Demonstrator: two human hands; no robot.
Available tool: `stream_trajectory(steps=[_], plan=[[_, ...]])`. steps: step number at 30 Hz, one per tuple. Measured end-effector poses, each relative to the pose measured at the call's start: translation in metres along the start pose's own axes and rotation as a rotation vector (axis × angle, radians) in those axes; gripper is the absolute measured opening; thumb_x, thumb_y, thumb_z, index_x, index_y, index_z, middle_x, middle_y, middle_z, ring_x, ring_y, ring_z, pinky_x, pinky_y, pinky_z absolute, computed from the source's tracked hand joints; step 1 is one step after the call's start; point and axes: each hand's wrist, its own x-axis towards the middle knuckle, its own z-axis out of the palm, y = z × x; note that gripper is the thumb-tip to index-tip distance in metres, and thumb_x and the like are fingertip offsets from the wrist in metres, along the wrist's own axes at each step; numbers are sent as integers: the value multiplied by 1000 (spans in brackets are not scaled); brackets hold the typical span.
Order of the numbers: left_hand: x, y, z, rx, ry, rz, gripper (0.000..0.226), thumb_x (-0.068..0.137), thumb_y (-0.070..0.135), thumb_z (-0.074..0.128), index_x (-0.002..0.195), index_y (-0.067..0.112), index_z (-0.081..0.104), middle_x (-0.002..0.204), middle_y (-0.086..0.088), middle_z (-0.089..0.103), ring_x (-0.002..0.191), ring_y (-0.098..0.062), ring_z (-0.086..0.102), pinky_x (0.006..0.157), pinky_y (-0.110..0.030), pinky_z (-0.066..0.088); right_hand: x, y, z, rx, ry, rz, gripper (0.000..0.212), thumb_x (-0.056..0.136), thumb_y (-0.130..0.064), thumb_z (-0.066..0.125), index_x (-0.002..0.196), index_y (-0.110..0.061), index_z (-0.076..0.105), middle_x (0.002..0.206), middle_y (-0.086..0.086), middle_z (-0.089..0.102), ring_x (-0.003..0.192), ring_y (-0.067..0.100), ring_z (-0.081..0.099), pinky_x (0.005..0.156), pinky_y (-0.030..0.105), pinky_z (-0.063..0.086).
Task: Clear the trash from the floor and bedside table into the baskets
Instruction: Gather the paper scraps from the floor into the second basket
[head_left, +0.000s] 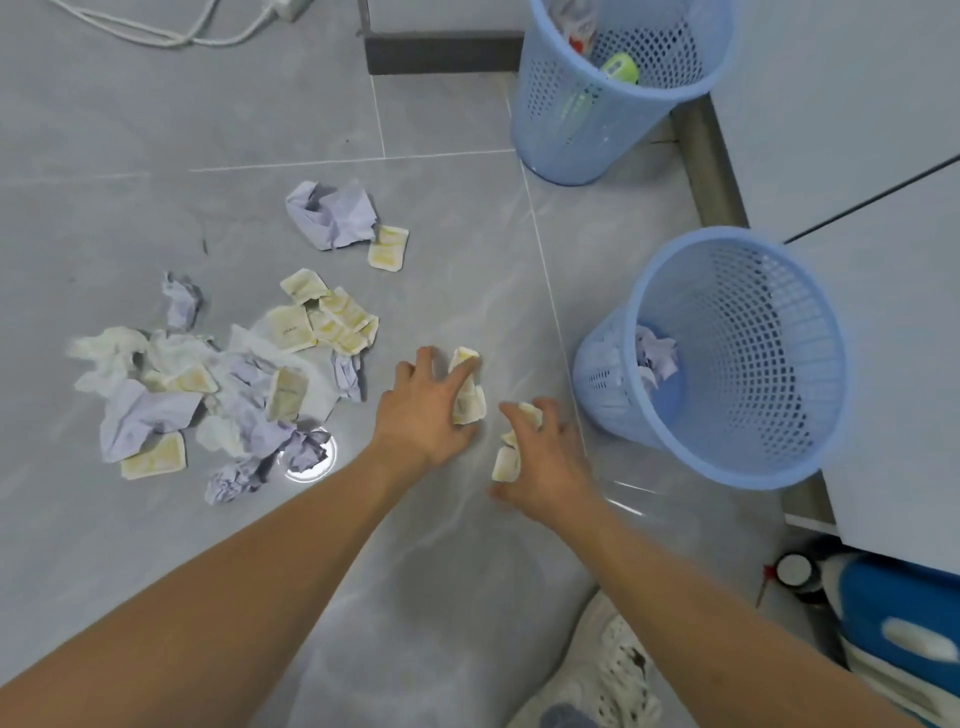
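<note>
Grey, glossy floor tiles (441, 249) with pale grout lines carried the whole mess as I crouched over them, and their slickness was the first risk: flat packets could have skated away from my fingertips instead of lifting. The white cabinet front (857, 130) stood along the right, with two pale blue perforated plastic baskets beside it. The nearer basket (748, 457) held a ball of lilac paper and stood just beside my right hand; the farther basket (550, 135) already held a green item and wrappers. A careless toss could have missed either rim, or a knock from my forearm might have tipped the light nearer one. The heap of crumpled lilac paper, white tissue and yellowed sachets (218, 389) lay well to the left, near a round metal floor drain (311, 457), and small scraps might have slid towards it. My left hand (423, 415) curled over a couple of cream sachets (467, 400), pinching them against the tile. My right hand (545, 462) clutched more cream sachets (506, 462), fingers bent round them. Holding several at once, I judged one could slip free on the way across.
</note>
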Motion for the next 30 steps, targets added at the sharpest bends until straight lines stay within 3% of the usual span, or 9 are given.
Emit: stream_trajectory(steps=[2,4,7,10,14,19,23,30], plan=[[13,-3,15,60,-4,69,76,78,54,69,146,43,36,148,-5,29,127,-33,38,84,-46,53,12,2,6,-40,9,16,96,64,-45,85,144,-44,31,146,-2,22,118,33,38,95,42,50],[20,-7,29,115,6,124,68,80,43,71,142,38,45,148,-6,32,127,-33,36,84,-45,53,20,3,12,-26,65,1,77,71,-36,83,135,-38,42,138,-1,29,110,31,41,90,40,51],[23,-13,39,90,50,177,49,86,20,68,133,27,53,138,-9,37,119,-33,41,70,-42,55,25,7,22,59,134,-45,38,75,-18,76,105,-24,52,117,0,39,94,30,49,77,41,50],[18,-14,36,-12,18,142,29,89,15,64,115,20,55,124,-10,42,109,-32,48,66,-42,53,21,7,28,129,129,-23,20,72,-8,68,84,-17,55,97,2,46,78,31,54,66,39,47],[0,-16,12,-109,-23,79,21,89,19,64,108,19,56,108,-8,48,102,-33,54,68,-37,46,4,-6,25,237,154,-2,18,65,0,62,72,-17,60,82,-4,47,72,27,56,62,34,42],[-45,23,-73,-327,246,72,17,88,25,63,101,19,53,94,-1,47,84,-26,53,61,-34,36,-44,-50,-45,427,335,-117,22,70,6,66,75,-15,64,85,-3,49,70,17,51,60,32,42],[-79,97,-158,-475,360,140,16,90,21,62,102,21,51,96,2,49,77,-22,54,64,-37,42,-92,-63,-148,525,538,-168,16,76,7,69,79,-9,67,87,-4,51,71,9,49,65,14,37],[-72,210,-194,-515,217,213,24,91,18,64,107,21,46,99,-1,54,82,-23,54,64,-41,45,-104,27,-262,495,695,193,14,82,5,69,79,-9,67,91,-2,52,73,8,51,69,6,38]])
